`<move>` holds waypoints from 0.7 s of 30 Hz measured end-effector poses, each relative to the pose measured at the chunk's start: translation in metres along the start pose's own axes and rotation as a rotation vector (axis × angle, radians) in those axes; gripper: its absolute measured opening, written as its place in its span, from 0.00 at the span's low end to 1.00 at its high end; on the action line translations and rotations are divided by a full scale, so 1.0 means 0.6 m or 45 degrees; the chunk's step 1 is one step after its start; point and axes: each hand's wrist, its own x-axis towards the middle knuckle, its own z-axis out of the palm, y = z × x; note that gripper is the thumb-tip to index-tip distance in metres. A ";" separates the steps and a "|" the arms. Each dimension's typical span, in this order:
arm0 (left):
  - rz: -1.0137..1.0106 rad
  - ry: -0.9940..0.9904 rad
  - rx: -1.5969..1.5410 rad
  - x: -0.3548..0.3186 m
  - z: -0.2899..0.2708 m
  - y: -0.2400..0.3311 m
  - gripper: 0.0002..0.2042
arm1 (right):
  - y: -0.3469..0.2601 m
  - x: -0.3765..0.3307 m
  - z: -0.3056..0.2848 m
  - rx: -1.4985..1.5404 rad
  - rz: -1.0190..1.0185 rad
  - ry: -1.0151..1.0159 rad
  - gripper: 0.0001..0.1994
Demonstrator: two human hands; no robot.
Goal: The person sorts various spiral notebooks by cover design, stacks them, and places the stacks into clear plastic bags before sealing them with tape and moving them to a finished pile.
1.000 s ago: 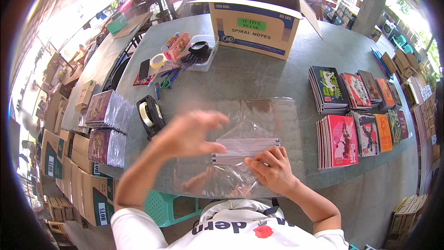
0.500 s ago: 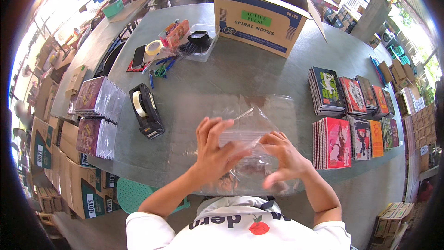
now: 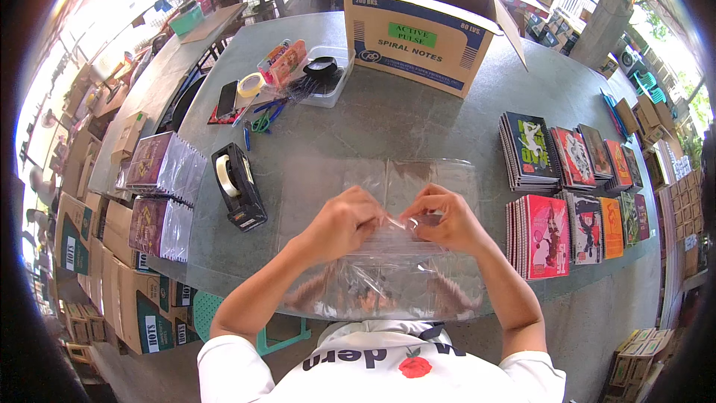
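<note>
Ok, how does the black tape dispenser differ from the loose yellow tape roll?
The tape dispenser is black and bulky; the loose tape roll is yellow and much smaller. The tape dispenser stands nearer the left hand; the loose tape roll is farther off, beside the phone. Both have a round, ring-like roll of tape.

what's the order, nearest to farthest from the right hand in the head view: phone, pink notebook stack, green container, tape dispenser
From the right hand:
1. Pink notebook stack, to its right
2. Tape dispenser, to its left
3. Phone, upper left of the table
4. Green container, far upper left
</note>
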 end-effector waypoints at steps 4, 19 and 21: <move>0.356 -0.030 0.682 -0.052 0.009 0.044 0.19 | -0.059 -0.067 0.029 -0.955 -0.529 -0.026 0.21; 0.451 0.529 0.815 -0.144 0.006 -0.068 0.20 | -0.032 -0.041 0.054 -1.150 -0.672 -0.049 0.27; -0.241 1.093 0.716 -0.184 -0.055 -0.161 0.22 | -0.035 -0.048 0.056 -1.201 -0.533 -0.065 0.28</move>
